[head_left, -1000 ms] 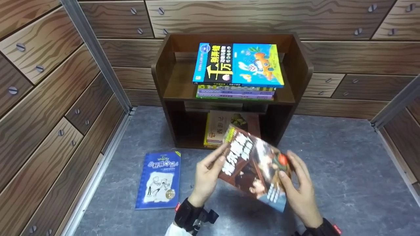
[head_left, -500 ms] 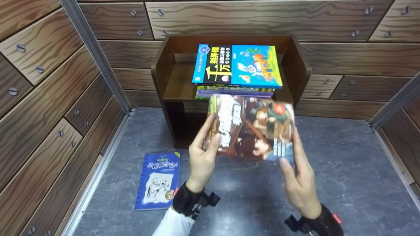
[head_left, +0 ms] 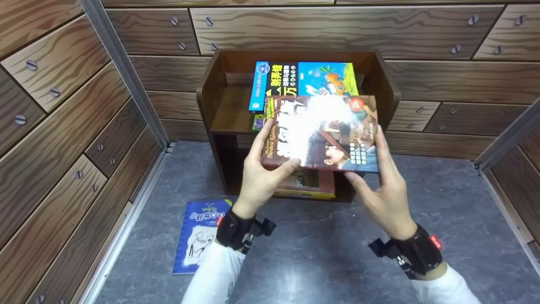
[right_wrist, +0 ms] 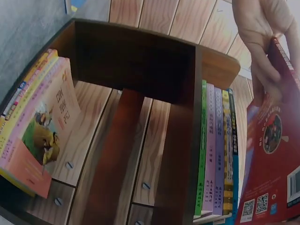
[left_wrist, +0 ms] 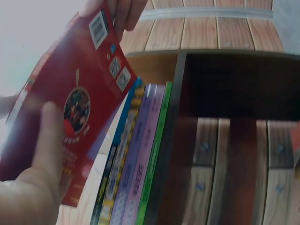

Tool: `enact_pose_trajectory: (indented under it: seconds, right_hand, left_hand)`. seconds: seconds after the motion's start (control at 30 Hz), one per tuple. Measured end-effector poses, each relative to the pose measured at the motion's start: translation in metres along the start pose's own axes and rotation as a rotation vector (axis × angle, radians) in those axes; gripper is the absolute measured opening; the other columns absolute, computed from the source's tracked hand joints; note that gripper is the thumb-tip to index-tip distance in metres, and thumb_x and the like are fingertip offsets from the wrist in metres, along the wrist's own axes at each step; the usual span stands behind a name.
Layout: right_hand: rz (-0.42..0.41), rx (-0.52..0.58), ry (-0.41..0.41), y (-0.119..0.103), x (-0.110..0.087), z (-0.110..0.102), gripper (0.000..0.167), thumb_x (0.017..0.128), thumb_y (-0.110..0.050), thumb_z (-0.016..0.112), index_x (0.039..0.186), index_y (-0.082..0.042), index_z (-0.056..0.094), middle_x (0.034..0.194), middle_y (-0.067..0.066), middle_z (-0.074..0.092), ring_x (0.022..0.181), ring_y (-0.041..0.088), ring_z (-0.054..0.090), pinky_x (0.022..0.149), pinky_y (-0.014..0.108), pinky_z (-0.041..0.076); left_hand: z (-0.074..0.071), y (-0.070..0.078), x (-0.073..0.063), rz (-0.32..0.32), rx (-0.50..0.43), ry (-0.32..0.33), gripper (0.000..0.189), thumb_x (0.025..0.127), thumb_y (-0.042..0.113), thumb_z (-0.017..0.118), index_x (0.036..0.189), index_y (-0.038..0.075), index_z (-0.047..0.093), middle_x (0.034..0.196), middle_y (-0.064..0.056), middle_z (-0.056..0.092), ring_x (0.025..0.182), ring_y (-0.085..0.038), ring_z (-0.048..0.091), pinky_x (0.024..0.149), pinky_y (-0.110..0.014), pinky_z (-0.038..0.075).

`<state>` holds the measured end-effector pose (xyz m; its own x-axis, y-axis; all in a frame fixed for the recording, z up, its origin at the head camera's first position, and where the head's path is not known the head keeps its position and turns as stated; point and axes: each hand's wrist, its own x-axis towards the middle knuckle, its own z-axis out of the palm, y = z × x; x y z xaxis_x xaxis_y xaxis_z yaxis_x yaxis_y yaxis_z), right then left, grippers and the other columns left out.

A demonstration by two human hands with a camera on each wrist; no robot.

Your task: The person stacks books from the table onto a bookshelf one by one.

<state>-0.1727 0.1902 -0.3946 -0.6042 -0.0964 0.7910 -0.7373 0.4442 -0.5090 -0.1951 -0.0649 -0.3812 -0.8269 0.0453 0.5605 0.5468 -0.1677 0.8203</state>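
Observation:
Both hands hold a brown-covered paperback book (head_left: pixel 341 147) level, its glossy front cover facing up and partly washed out by glare. My left hand (head_left: pixel 259 181) grips the left end, thumb at the near edge. At the right end, my right hand (head_left: pixel 390 198) grips the book, with its thumb below the near corner. The red back cover (left_wrist: pixel 96 70) shows in the left wrist view, fingers spread against it. In the head view the book overlaps a stack topped by a blue picture book (head_left: pixel 327 76), which lies on the upper shelf of a small brown bookcase (head_left: pixel 206 105).
Another stack of books (right_wrist: pixel 54 112) lies on the lower shelf. On the floor to the left is a blue book (head_left: pixel 190 253), partly behind my left forearm. Raised side panels (head_left: pixel 390 90) flank the upper shelf. Wood-patterned walls (head_left: pixel 295 29) stand behind and on both sides.
The book has turned from a slant to straight and moved up and forward, from before the lower shelf to over the front of the upper stack. Both hands moved with it.

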Motion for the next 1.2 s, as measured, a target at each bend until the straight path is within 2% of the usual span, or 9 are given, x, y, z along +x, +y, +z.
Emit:
enact_pose_trajectory:
  seconds: [0.13, 0.3, 0.4, 0.57, 0.7, 0.8, 0.9, 1.03, 1.2]
  right_hand:
    - [-0.025, 0.012, 0.019, 0.001, 0.007, 0.000, 0.090, 0.089, -0.009, 0.081, 0.161, 0.003, 0.028, 0.169, 0.019, 0.026, 0.154, 0.032, 0.031, 0.124, 0.037, 0.030]
    - [-0.092, 0.082, 0.085, -0.005, 0.017, 0.003, 0.091, 0.092, -0.031, 0.080, 0.155, 0.013, 0.031, 0.165, 0.027, 0.028, 0.154, 0.035, 0.031, 0.125, 0.043, 0.028]
    - [-0.103, 0.112, 0.093, -0.003, 0.030, 0.004, 0.090, 0.090, -0.024, 0.082, 0.154, 0.014, 0.032, 0.164, 0.028, 0.029, 0.152, 0.035, 0.034, 0.125, 0.043, 0.030]
    - [-0.035, 0.046, 0.046, 0.014, 0.050, 0.007, 0.090, 0.082, 0.010, 0.081, 0.159, 0.004, 0.034, 0.166, 0.020, 0.033, 0.152, 0.030, 0.035, 0.124, 0.036, 0.030]
    - [0.007, -0.041, 0.010, 0.027, 0.057, 0.012, 0.083, 0.086, 0.009, 0.078, 0.158, 0.003, 0.038, 0.163, 0.017, 0.039, 0.149, 0.031, 0.039, 0.123, 0.029, 0.030]
    - [0.004, -0.081, -0.016, 0.036, 0.060, 0.016, 0.076, 0.089, 0.002, 0.078, 0.156, 0.004, 0.041, 0.162, 0.017, 0.041, 0.148, 0.034, 0.041, 0.124, 0.032, 0.030]
    - [-0.020, -0.119, -0.021, 0.044, 0.064, 0.017, 0.068, 0.091, -0.004, 0.078, 0.151, 0.005, 0.048, 0.159, 0.019, 0.044, 0.147, 0.039, 0.041, 0.126, 0.044, 0.027]
    - [-0.029, -0.167, -0.041, 0.054, 0.071, 0.017, 0.060, 0.093, -0.011, 0.077, 0.146, 0.006, 0.054, 0.155, 0.022, 0.049, 0.148, 0.043, 0.039, 0.126, 0.053, 0.024]
    - [0.010, -0.208, -0.096, 0.062, 0.080, 0.021, 0.058, 0.098, -0.015, 0.073, 0.148, 0.004, 0.052, 0.157, 0.023, 0.047, 0.150, 0.042, 0.036, 0.125, 0.053, 0.027]
  left_hand:
    - [-0.006, 0.004, 0.007, -0.002, 0.024, -0.073, 0.101, 0.086, 0.024, 0.088, 0.164, 0.008, 0.027, 0.161, -0.014, 0.039, 0.121, -0.026, 0.062, 0.096, -0.038, 0.058]
    - [-0.010, 0.013, 0.013, 0.055, 0.027, -0.110, 0.107, 0.084, 0.026, 0.089, 0.166, 0.008, 0.023, 0.165, -0.012, 0.034, 0.132, -0.026, 0.056, 0.105, -0.041, 0.053]
    - [-0.012, 0.015, 0.024, 0.073, 0.091, -0.110, 0.109, 0.082, 0.023, 0.091, 0.165, 0.006, 0.022, 0.165, -0.014, 0.033, 0.136, -0.024, 0.052, 0.110, -0.039, 0.050]
    - [-0.018, 0.009, 0.047, 0.010, 0.347, -0.067, 0.110, 0.081, 0.021, 0.092, 0.164, 0.006, 0.021, 0.163, -0.014, 0.034, 0.139, -0.021, 0.046, 0.116, -0.033, 0.041]
    - [-0.019, -0.001, 0.055, -0.015, 0.648, 0.011, 0.099, 0.080, 0.041, 0.090, 0.154, 0.003, 0.036, 0.141, -0.012, 0.048, 0.123, -0.021, 0.052, 0.104, -0.033, 0.047]
    - [-0.020, -0.006, 0.055, 0.032, 0.847, 0.091, 0.090, 0.077, 0.054, 0.088, 0.143, 0.004, 0.053, 0.114, -0.010, 0.047, 0.102, -0.023, 0.051, 0.086, -0.034, 0.050]
    - [-0.019, -0.011, 0.058, 0.119, 0.985, 0.164, 0.081, 0.074, 0.062, 0.085, 0.132, 0.008, 0.064, 0.106, -0.009, 0.043, 0.095, -0.024, 0.047, 0.081, -0.036, 0.046]
    - [-0.021, -0.017, 0.065, 0.171, 1.084, 0.206, 0.075, 0.073, 0.067, 0.083, 0.123, 0.012, 0.068, 0.118, -0.011, 0.045, 0.106, -0.029, 0.044, 0.092, -0.041, 0.043]
    - [-0.027, -0.024, 0.075, 0.100, 1.016, 0.155, 0.070, 0.080, 0.061, 0.081, 0.129, 0.013, 0.065, 0.139, -0.016, 0.043, 0.124, -0.032, 0.044, 0.102, -0.044, 0.045]
